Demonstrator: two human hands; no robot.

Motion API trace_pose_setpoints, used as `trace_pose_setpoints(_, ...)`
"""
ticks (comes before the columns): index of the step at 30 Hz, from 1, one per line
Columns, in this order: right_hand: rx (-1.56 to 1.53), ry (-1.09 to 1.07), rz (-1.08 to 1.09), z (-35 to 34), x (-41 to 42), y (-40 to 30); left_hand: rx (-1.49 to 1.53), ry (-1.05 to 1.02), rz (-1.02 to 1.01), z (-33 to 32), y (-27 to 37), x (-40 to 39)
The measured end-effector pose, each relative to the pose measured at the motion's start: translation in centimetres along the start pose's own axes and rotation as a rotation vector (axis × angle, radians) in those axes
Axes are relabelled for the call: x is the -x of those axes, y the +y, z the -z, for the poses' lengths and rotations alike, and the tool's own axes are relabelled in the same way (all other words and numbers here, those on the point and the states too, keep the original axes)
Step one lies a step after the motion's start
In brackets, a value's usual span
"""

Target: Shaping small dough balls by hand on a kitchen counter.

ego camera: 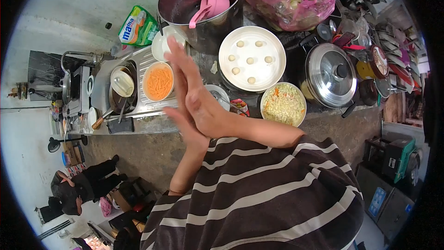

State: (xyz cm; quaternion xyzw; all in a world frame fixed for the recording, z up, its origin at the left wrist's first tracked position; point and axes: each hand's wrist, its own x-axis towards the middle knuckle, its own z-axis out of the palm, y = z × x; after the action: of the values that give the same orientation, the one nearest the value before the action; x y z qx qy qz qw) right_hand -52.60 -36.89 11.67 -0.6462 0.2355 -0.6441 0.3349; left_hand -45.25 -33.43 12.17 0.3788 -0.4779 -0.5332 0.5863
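My left hand point(185, 121) and my right hand point(203, 107) are pressed palm to palm in front of my striped shirt, fingers toward the sink side. Whether something lies between the palms is hidden. Beyond them, several small pale dough balls point(250, 60) sit spaced apart on a round white tray point(224, 80). Nearer me is a bowl of chopped vegetable mix point(282, 104). Left of my hands, a white bowl holds shredded carrot point(159, 81), with an empty-looking white bowl point(161, 47) behind it. A metal lid or plate point(216, 92) is partly covered by my right hand.
A large pot point(222, 29) with a pink scoop point(215, 4) and a pink plastic bag point(291, 3) of greens stand at the back. A glass-lidded pot point(331, 76) is at right. The sink point(104, 90) holds dishes. A person point(79, 187) is at lower left.
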Motion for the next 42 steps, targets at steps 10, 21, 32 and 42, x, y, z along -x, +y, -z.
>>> trace_pose_setpoints(10, 0.085, -0.114, -0.013, -0.8, 1.1, 1.0, 0.190, -0.058, -0.078, -0.2, -1.0, -1.7)
trace_pose_setpoints(21, -0.117, 0.000, -0.186, -0.5, 1.6, 4.2, 0.381, 0.081, 0.084, 0.9, -1.0, -3.4)
trace_pose_setpoints(32, -0.487, 0.103, -0.454, -0.5, 1.7, 4.3, -0.201, -0.044, -0.266, 0.2, -2.5, -3.8)
trace_pose_setpoints(42, -0.565, -0.031, -0.476, -0.9, 2.2, 2.6, -0.406, -0.045, -0.236, 0.6, -1.1, -2.9)
